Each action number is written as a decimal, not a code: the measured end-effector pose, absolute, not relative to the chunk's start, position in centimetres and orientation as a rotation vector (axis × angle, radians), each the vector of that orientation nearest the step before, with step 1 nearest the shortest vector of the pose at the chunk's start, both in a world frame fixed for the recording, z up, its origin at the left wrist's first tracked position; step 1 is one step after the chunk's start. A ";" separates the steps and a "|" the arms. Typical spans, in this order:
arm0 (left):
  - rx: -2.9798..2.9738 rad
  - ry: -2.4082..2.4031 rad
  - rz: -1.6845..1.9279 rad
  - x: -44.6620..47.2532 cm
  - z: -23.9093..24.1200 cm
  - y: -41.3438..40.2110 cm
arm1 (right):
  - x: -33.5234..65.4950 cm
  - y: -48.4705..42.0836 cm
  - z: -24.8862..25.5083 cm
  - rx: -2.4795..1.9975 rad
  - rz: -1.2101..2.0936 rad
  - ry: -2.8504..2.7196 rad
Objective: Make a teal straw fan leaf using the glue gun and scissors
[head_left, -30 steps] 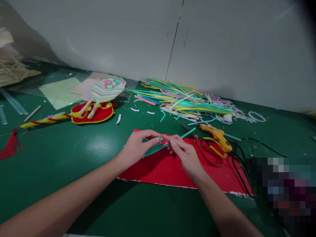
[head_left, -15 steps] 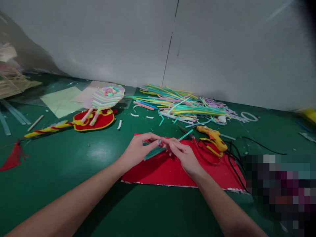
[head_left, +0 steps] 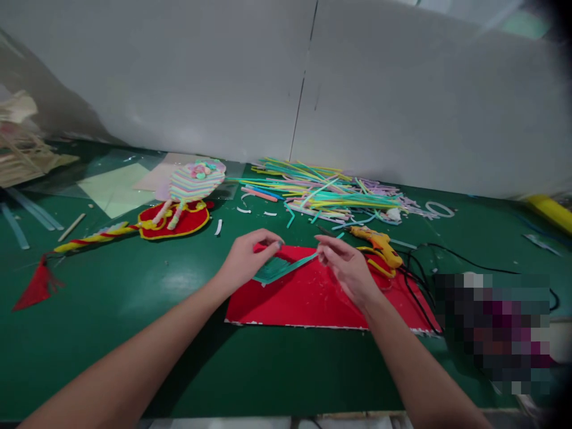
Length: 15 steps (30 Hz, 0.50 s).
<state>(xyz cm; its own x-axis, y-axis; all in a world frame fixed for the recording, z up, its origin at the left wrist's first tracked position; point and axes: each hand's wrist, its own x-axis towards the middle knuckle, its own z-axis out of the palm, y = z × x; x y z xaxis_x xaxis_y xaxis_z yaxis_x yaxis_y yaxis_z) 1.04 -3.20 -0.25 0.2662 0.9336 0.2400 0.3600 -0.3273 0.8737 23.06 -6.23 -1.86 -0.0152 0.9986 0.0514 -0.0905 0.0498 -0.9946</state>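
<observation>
My left hand [head_left: 245,260] pinches a flat piece made of teal foam strips [head_left: 273,269] and holds it just above a red foam sheet [head_left: 313,298] on the green table. A single teal strip runs from that piece to the right. The fingertips of my right hand [head_left: 346,266] are pinched on the far end of this strip. Both hands hover over the red sheet, a short gap apart.
A pile of coloured foam strips [head_left: 322,193] lies behind the sheet. A yellow glue gun [head_left: 378,243] with a black cord [head_left: 424,280] and scissors sit at the right. A striped craft figure on a red base [head_left: 179,211] stands to the left, with pale sheets [head_left: 111,187] beyond.
My hands have drawn apart. The right hand moved right along the strip, and the teal piece now shows flat between them. The camera tilted up slightly.
</observation>
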 end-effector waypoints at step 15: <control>1.963 1.330 0.946 -1.9 -1.9 -0.1 | 26.6 -5.0 -2.1 -1.439 0.249 -1.525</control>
